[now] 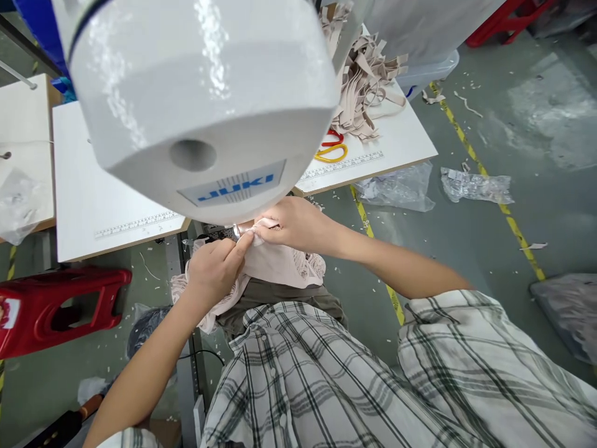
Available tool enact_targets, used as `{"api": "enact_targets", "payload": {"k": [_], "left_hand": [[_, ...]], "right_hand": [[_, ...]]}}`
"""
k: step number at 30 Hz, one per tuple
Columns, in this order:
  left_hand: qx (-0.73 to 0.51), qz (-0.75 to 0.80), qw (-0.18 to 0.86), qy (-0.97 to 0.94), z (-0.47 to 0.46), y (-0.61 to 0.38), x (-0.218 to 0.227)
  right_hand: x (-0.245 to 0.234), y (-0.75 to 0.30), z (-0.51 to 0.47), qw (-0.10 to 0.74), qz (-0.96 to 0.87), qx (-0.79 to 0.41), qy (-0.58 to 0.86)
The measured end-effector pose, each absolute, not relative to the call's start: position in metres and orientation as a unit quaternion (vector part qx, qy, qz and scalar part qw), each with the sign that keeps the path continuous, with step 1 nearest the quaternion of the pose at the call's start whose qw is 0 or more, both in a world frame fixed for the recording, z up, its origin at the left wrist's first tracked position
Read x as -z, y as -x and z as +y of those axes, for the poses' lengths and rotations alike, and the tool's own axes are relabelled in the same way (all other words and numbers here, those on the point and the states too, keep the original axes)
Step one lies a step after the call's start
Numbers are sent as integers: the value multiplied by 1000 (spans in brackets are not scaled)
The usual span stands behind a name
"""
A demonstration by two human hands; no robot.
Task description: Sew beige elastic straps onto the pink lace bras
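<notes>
Just under the front of a white JUKI sewing machine [209, 124], both my hands are closed on a pale pink fabric piece [275, 264] with lace edging. My left hand [215, 267] pinches its upper edge with thumb and forefinger. Close against it on the right, my right hand [296, 225] grips a folded part of the same edge, and a light strip shows between its fingers. The cloth hangs down over my lap, its lace spreading to either side. The machine head hides the needle area; a bit of shiny metal shows beside my fingertips.
Pale fabric strips [364, 87] lie heaped on the right white table [410, 146], near scissors with red and yellow handles [332, 152]. A red plastic stool [65, 311] stands at the left. Plastic bags [396, 186] and scraps litter the green floor.
</notes>
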State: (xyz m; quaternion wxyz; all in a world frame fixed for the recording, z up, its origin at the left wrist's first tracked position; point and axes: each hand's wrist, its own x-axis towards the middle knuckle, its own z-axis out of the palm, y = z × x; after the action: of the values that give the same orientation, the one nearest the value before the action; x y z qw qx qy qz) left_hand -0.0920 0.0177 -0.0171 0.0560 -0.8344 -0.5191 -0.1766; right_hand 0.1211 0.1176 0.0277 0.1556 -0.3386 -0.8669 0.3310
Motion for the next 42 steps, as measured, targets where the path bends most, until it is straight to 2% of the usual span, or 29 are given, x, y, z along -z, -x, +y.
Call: {"api": "enact_targets", "payload": {"k": [6, 8, 11, 14, 18, 26, 36, 42], "left_hand": [[95, -530, 84, 838, 20, 84, -5], [91, -492, 80, 862, 27, 92, -10], [91, -421, 57, 901, 39, 106, -13], [89, -418, 36, 903, 44, 110, -12], [58, -450, 86, 887, 35, 95, -11], [53, -525, 120, 841, 18, 54, -19], [91, -563, 133, 811, 25, 45, -22], [119, -577, 103, 801, 24, 48, -17]], "right_hand": [[7, -129, 92, 327, -862, -127, 366], [14, -130, 85, 352, -855, -111, 365], [20, -128, 79, 335, -843, -181, 379], [29, -127, 70, 322, -797, -310, 407], [40, -127, 63, 360, -707, -437, 423], [16, -129, 100, 320, -762, -390, 406], [0, -120, 137, 289, -720, -531, 340], [2, -120, 144, 273, -733, -531, 327]]}}
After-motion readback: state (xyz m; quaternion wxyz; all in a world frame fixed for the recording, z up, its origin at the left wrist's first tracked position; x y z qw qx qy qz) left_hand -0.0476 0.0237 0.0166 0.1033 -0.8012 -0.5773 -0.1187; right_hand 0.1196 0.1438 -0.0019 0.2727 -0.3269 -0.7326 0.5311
